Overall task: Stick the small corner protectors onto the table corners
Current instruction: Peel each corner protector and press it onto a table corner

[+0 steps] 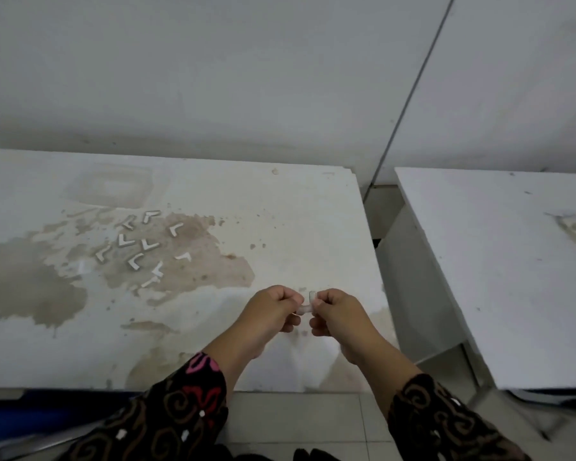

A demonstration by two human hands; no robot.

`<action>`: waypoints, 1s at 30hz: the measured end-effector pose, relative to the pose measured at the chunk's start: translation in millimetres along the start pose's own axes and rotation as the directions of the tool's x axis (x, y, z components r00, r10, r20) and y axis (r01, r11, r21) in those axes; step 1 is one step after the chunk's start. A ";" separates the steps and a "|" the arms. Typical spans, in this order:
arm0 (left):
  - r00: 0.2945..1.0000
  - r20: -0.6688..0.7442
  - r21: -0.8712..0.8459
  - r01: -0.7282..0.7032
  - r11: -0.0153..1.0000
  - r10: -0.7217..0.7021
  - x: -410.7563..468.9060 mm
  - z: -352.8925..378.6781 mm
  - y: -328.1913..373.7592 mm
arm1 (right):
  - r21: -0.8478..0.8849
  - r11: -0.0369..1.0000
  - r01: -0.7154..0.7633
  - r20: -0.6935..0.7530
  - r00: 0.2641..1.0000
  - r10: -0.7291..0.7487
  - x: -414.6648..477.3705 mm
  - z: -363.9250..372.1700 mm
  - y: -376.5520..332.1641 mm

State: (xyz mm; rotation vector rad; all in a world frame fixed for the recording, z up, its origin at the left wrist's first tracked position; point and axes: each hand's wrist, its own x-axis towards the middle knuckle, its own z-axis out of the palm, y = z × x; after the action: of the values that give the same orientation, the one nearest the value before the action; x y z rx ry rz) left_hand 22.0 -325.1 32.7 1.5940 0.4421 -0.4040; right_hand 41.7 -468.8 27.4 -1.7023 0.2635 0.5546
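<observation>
A small white L-shaped corner protector is held just above the stained white table, between both hands. My left hand pinches its left end with curled fingers. My right hand pinches its right end the same way. Several more white corner protectors lie scattered on the brown stain at the table's left middle. The table's far right corner and near right corner are in view.
A second white table stands to the right across a narrow gap with tiled floor. A white wall rises behind both tables. A faint clear tray shape lies at the table's back left.
</observation>
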 end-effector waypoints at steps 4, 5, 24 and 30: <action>0.998 0.044 0.173 -0.061 0.983 0.054 -12.8 40.8 -14.8 | -0.011 1.000 -0.019 -0.064 0.998 0.018 -18.0 -34.6 21.6; 0.997 0.041 0.225 -0.072 0.972 0.065 -13.8 49.3 -19.1 | -0.003 1.000 -0.023 -0.081 0.996 0.023 -21.7 -41.1 27.2; 0.912 0.332 0.709 -0.410 0.573 0.241 -6.3 147.4 -70.7 | 0.006 0.987 -0.163 -0.337 0.928 0.155 -59.1 -104.1 116.7; 0.894 0.353 0.745 -0.446 0.495 0.275 -11.1 154.7 -75.9 | -0.031 0.982 -0.185 -0.397 0.904 0.158 -60.3 -106.4 123.3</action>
State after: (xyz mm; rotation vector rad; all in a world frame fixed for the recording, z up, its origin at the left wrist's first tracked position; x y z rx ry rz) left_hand -25.4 -475.7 -37.3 2.4682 -0.3270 -0.4521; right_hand -44.7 -605.6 -35.7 -1.8609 0.6972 0.3449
